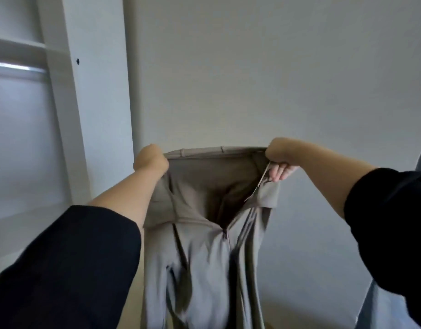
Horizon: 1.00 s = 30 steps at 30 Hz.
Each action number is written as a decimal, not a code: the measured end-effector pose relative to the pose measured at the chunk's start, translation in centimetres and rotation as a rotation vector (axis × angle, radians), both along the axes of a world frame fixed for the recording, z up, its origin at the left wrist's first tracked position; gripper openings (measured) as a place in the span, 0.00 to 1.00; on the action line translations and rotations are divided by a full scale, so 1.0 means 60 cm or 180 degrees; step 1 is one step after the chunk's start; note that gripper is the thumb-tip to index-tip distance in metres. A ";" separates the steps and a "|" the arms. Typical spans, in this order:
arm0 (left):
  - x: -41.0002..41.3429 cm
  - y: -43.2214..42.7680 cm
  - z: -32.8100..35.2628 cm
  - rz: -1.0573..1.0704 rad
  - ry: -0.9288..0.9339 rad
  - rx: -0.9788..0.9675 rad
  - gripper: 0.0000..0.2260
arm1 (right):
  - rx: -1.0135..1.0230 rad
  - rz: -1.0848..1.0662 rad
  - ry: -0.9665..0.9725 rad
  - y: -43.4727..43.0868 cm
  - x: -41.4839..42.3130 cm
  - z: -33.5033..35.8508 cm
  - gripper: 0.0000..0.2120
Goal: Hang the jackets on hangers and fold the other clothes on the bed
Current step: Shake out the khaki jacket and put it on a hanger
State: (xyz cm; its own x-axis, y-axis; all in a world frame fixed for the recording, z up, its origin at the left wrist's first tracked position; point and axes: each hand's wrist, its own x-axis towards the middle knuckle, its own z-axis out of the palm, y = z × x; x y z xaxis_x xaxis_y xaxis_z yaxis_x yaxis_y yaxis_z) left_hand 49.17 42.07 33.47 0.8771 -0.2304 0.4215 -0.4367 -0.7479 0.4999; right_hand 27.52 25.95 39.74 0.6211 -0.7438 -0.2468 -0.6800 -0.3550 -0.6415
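At centre frame, the left hand [151, 161] and right hand [279, 162] each grip one end of the collar of a grey jacket [204, 245], which hangs below them, before a white wall [252, 67].

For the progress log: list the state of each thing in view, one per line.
grey garment: held up, hanging down, front open at the top.
left hand: grips garment's top edge.
right hand: grips the top edge's other end.
wardrobe rail: no hanger on the visible part.
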 end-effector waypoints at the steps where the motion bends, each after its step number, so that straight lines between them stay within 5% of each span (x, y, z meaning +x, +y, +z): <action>1: 0.003 -0.003 -0.007 -0.0016 -0.0034 0.0008 0.05 | -0.0092 -0.0016 0.0085 -0.005 -0.005 -0.007 0.29; 4: -0.005 -0.027 -0.014 -0.0027 -0.0299 -0.0106 0.13 | -0.0904 -0.0777 -0.1044 -0.020 -0.013 -0.017 0.20; 6: -0.015 -0.035 -0.006 -0.0104 -0.0166 0.0098 0.10 | -0.0572 -0.1030 -0.1602 -0.034 -0.023 -0.012 0.16; 8: -0.023 -0.034 0.002 -0.0284 0.0132 0.0532 0.04 | 0.0253 -0.1072 -0.1602 -0.045 -0.049 -0.013 0.17; 11: -0.038 -0.037 0.013 -0.0543 0.0426 0.0814 0.04 | 0.0586 -0.0991 -0.1316 -0.058 -0.076 -0.026 0.17; 18: -0.071 -0.075 0.036 -0.1118 0.1628 -0.1340 0.17 | 0.0814 -0.0410 -0.1757 -0.084 -0.116 -0.045 0.07; 22: -0.083 -0.078 0.027 -0.1332 0.2355 -0.2122 0.08 | -0.0139 -0.0464 -0.1458 -0.095 -0.157 -0.048 0.07; 25: -0.090 -0.093 0.023 -0.1723 0.2691 -0.2216 0.11 | -0.1161 -0.0696 -0.1257 -0.102 -0.168 -0.046 0.08; 28: -0.096 -0.105 0.024 -0.1994 0.2273 -0.1629 0.17 | -0.2221 -0.0996 -0.0933 -0.105 -0.173 -0.042 0.09; 30: -0.101 -0.109 0.025 -0.1813 0.1319 -0.0820 0.13 | -0.2522 -0.1239 -0.0977 -0.107 -0.179 -0.041 0.09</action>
